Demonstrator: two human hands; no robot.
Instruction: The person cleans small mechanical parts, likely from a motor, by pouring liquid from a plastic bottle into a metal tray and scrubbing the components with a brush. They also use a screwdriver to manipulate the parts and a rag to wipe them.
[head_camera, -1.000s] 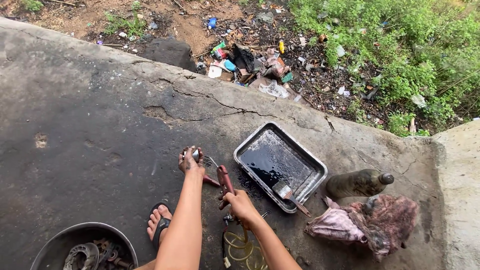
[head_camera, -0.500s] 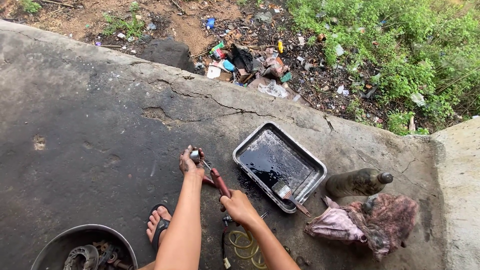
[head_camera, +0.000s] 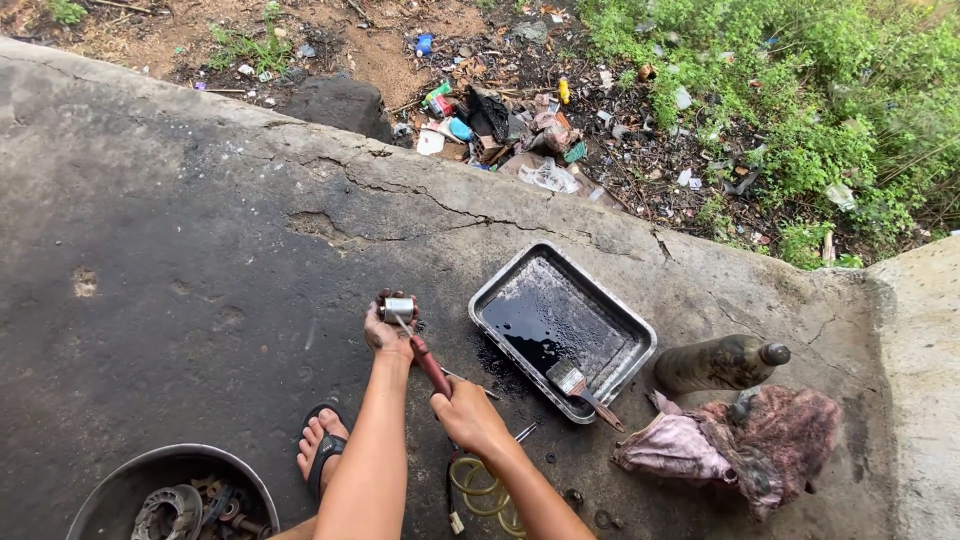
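Grey, cracked concrete floor (head_camera: 180, 230) fills most of the head view, dark and oily near the person. It is outdoors: past the edge of the concrete lie brown dirt, a dark rock (head_camera: 338, 102), a heap of colourful rubbish (head_camera: 500, 130) and green bushes (head_camera: 800, 110).

The person's left hand (head_camera: 388, 328) is closed around a small shiny metal cylinder (head_camera: 398, 306), held just above the concrete. The right hand (head_camera: 468, 412) is wrapped tight around the red handle of a long thin tool (head_camera: 428, 364), and the tool's metal tip touches the cylinder.

Just to the right sits a flat silver metal tray (head_camera: 625, 335) with black oily liquid in it. A small paintbrush (head_camera: 580, 388) leans on the tray's near rim. Further right, a dirty bottle (head_camera: 722, 362) lies on its side, touching a crumpled pink and brown rag (head_camera: 735, 450).

Under the right arm lies a coil of yellowish hose (head_camera: 478, 488). A foot in a black sandal (head_camera: 320, 448) rests on the concrete near the left arm. At the bottom left corner stands a round grey bowl (head_camera: 130, 478) holding greasy metal parts.
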